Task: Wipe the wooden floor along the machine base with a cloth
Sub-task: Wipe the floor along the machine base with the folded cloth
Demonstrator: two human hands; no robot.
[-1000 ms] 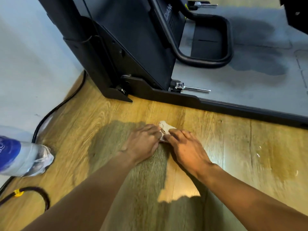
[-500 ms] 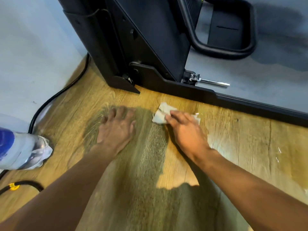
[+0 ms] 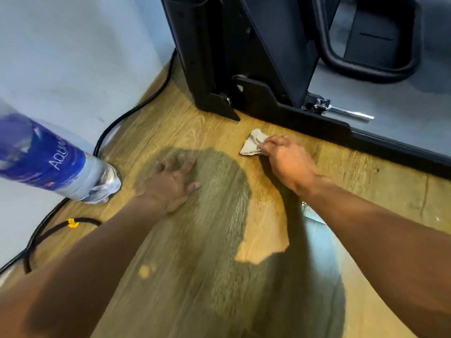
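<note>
Head view, looking down at the floor beside the machine. I am watching the right hand (image 3: 290, 164) gripping the cloth (image 3: 252, 143). Its fingers are curling over the near edge of this small, pale, folded piece and pressing it onto the wooden floor (image 3: 195, 128). The cloth is lying just beside the black machine base (image 3: 317, 126), a little to the right of the base's pointed foot, with a narrow strip of bare boards showing between cloth and base.

The left hand (image 3: 168, 184) is resting palm down on the boards, well to the left of the cloth. Its fingers are spreading out straight and holding nothing, and its outline is blurring. Both forearms are reaching in from the lower edge, and a dark shadow is covering the boards under and between them.

At the left I am seeing a plastic bottle (image 3: 48, 164) with a blue label, its clear end meeting the floor near the pale wall (image 3: 73, 57); I cannot tell whether it is standing upright. A black cable (image 3: 131, 113) is running along the foot of the wall, carrying a yellow tag (image 3: 72, 223). Beyond the base, a shiny metal pin (image 3: 349, 113) is projecting over a grey mat (image 3: 402, 106).
</note>
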